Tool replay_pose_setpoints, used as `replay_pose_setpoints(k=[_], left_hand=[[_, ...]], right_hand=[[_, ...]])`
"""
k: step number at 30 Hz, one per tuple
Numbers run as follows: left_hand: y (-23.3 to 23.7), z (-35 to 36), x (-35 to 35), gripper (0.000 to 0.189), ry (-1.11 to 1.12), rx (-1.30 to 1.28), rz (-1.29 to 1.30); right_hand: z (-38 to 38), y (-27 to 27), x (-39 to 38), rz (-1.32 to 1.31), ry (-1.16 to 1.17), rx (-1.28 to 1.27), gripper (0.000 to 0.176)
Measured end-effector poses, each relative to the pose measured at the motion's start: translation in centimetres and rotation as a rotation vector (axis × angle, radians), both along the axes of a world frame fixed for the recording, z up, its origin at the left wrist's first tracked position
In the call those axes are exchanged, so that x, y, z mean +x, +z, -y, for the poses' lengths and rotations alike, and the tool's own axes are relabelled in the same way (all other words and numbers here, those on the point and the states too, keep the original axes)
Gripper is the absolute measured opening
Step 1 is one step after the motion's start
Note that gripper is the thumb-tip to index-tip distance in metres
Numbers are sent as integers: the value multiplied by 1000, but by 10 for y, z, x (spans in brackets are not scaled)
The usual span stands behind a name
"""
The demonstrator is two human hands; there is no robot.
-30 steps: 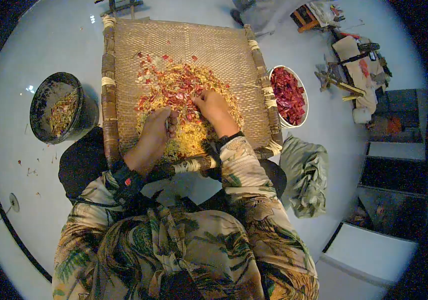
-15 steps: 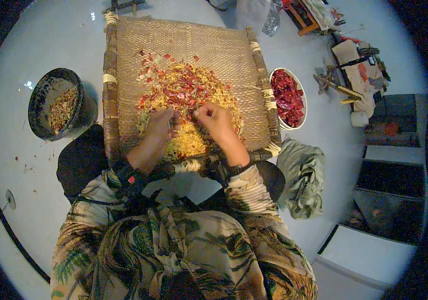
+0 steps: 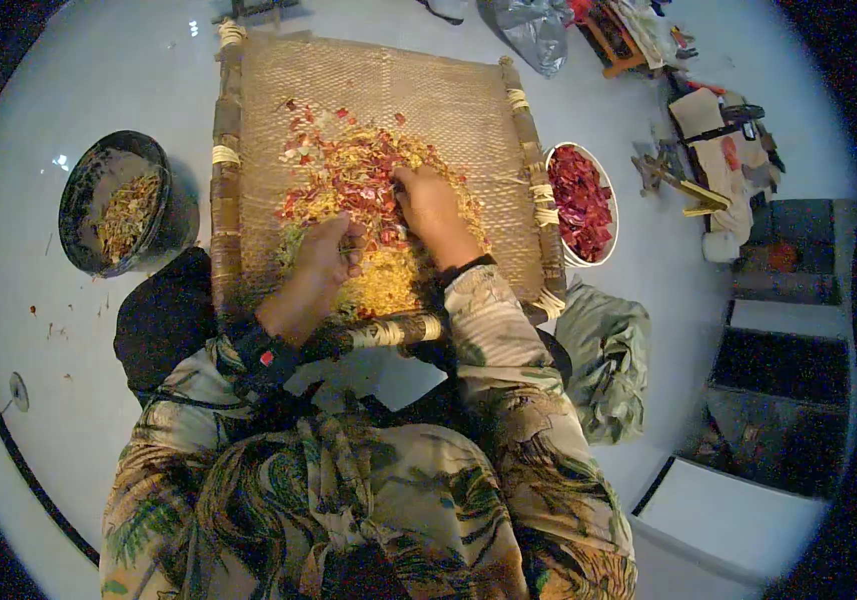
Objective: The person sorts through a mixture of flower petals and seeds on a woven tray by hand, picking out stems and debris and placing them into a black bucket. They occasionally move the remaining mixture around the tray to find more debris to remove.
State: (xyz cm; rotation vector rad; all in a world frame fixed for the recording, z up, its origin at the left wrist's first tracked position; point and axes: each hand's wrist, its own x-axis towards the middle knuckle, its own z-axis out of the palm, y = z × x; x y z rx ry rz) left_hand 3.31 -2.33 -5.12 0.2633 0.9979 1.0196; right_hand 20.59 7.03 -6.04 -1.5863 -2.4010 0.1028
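A woven tray with a wooden frame (image 3: 448, 110) lies in front of me, over my knees. On it is a heap of yellow seed-like bits (image 3: 386, 280) mixed with dried red flakes (image 3: 363, 188), which look like chilli pieces. My left hand (image 3: 323, 258) is closed over the heap's near left side, fingers curled; anything inside them is too small to make out. Farther up, my right hand (image 3: 433, 212) touches the red flakes with fingertips pressed together. Its grip is partly hidden by the hand itself.
Left of the tray stands a black bucket (image 3: 176, 225) with dry brownish scraps. A white bucket (image 3: 612, 190) of red dried pieces is at the right, a grey-green sack (image 3: 603, 365) nearer me. Shelving (image 3: 783, 350) and a plastic bag (image 3: 538, 38) lie farther off.
My right hand has moved forward and up the heap, farther into the red flakes. The left hand stays nearly in place, its fingers curled. The view has shifted slightly.
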Motion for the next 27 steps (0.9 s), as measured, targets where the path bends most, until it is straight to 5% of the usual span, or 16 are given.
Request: replay_pose_setpoints(k=[2,6,12,15,18,27], left_hand=[[-32,-4,2,26,-16,9,106],[-21,0,3,26,18,53,40],[-8,5,6,24,37,76,-7],[-6,5,5,22,9,72,-54],[0,7,2,22,-44,102,-84],[12,9,2,21,-33,135,-58]], right_hand=[[0,-2,0,-1,-18,-30,16],[3,-13,18,12,-60,-108,13],[26,9,34,-444,-251,-222,19],[31,-3,53,-301,-278,-240,21],[37,-13,57,-591,-295,-324,20],[19,5,15,-100,-249,-176,21]])
